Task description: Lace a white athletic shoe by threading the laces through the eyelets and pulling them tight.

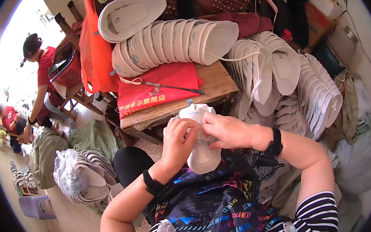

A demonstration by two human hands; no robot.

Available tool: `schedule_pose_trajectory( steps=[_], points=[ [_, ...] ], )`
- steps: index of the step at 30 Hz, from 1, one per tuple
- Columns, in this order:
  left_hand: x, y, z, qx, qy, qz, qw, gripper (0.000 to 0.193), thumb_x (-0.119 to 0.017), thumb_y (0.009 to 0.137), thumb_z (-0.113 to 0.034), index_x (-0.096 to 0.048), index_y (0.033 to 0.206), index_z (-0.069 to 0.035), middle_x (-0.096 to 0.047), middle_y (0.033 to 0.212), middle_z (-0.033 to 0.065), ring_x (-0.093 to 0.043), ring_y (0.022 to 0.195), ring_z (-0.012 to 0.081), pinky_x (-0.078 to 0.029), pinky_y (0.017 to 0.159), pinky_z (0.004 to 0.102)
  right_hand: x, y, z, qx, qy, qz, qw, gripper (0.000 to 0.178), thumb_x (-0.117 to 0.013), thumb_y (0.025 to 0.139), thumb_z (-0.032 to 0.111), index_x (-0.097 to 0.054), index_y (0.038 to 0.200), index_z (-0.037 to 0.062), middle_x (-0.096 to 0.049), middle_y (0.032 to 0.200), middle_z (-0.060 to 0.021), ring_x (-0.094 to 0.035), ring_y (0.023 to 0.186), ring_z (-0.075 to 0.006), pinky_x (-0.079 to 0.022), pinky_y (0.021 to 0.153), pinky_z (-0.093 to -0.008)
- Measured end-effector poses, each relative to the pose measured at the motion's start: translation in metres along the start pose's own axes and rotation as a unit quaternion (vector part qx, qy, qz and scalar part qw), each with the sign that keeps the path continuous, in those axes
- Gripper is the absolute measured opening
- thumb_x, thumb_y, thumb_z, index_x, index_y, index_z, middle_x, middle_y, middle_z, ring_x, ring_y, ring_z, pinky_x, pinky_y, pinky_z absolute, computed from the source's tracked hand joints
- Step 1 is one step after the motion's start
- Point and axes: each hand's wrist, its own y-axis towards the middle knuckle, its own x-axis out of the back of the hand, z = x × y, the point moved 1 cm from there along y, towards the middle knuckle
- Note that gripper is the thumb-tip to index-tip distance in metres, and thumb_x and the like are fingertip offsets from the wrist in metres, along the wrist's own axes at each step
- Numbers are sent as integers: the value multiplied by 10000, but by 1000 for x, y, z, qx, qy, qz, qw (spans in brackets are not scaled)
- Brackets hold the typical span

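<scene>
A white shoe (204,160) lies over my lap, its toe toward me and a small blue-grey tab at its far end. My left hand (175,139) is closed on its left side, thumb and fingers pinched near the middle opening. From the other side my right hand (229,132) grips the same shoe, fingertips bent over the opening. Whether a lace is between my fingers is too small to tell. Just beyond, a thin dark rod-like tool (172,87) with a pale loop at one end rests on a red bag (149,100) on a wooden bench (220,82).
A row of nested white shoes (167,45) lies across the bench, with a single shoe (133,16) behind it. More shoe stacks (318,90) stand at the right. A plastic-wrapped pile (88,176) and a purple stool (36,207) are left. A person in red (46,68) bends nearby.
</scene>
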Motion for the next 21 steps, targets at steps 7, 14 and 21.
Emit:
schedule_pose_trajectory(
  steps=[7, 14, 21],
  points=[
    [-2, -10, -6, 37, 43, 166, 985, 667, -670, 856, -108, -394, 1458, -28, -727, 1035, -9, -582, 982, 229, -401, 827, 416, -2, -12, -1, -8, 69, -60, 996, 358, -812, 669, 111, -540, 879, 11, -479, 990, -141, -571, 926, -360, -501, 791, -424],
    [0, 1, -9, 5, 103, 212, 972, 691, -712, 834, -172, -416, 1451, -72, -734, 972, -35, -578, 1038, 226, -366, 885, 442, -8, -13, -2, 14, 36, -69, 997, 308, -788, 698, 101, -545, 868, 17, -486, 965, -139, -566, 909, -355, -497, 773, -434],
    [-6, 25, -7, 96, 59, 267, 957, 442, -754, 786, -171, -574, 1175, -64, -741, 883, 4, -656, 914, 226, -436, 852, 396, -10, -15, 1, 0, 26, -103, 994, 257, -767, 745, 139, -555, 846, 36, -501, 957, -120, -577, 883, -328, -504, 752, -409]
  ],
)
